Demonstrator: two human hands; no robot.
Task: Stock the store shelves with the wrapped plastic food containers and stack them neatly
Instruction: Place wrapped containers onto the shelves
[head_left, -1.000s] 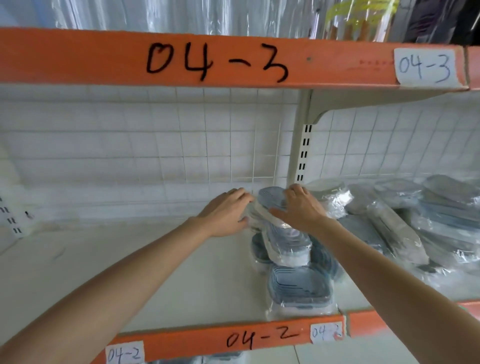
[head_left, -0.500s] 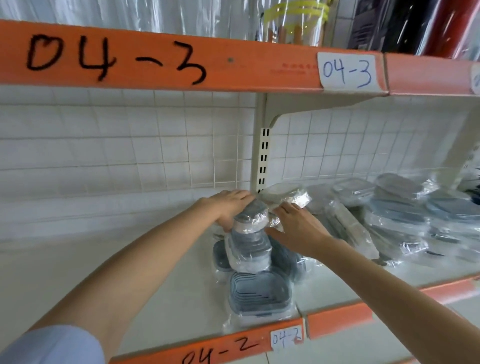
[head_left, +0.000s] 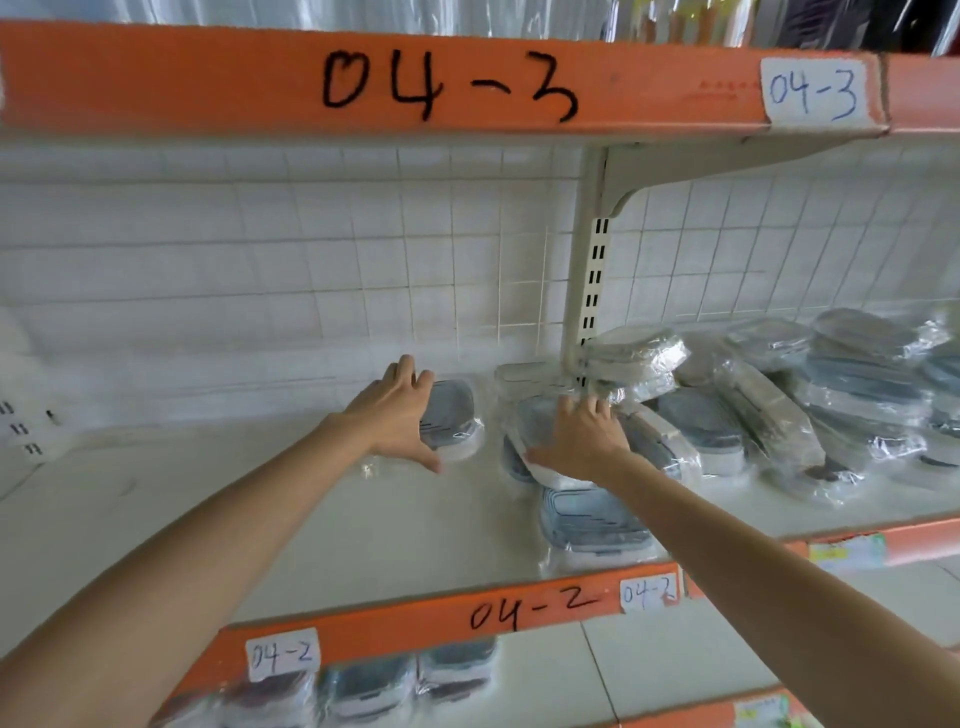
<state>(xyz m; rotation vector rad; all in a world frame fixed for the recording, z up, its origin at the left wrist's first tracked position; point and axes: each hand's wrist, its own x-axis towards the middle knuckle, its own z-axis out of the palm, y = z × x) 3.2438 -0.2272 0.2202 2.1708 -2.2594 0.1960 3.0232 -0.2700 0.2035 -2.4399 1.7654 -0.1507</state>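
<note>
Both hands are deep in the white metal shelf (head_left: 260, 519), the one with the orange front strip marked 04-2. The left hand (head_left: 397, 410) sits on a single wrapped container (head_left: 452, 415) lying flat near the back wall: fingers straight and spread over its top, thumb stuck out low toward the front, so it's more pressing than grabbing. That container is a rounded rectangle with a grey-blue ridged lid and a pale base, all inside crinkly clear plastic wrap.

The right hand (head_left: 582, 441) lies on the top container (head_left: 535, 431) of a little stack (head_left: 592, 519) just beside it, apart from the first one. Fingers are laid over the glossy lid and the thumb hooks under the near edge, so it looks like a loose hold. That top one sits tilted, not square on the ones below.

Further right, past the slotted cream upright (head_left: 589, 291), there's a messy heap of wrapped containers (head_left: 779, 405) leaning on each other. Behind everything is a white wire grid (head_left: 311, 249) over tile.
</note>
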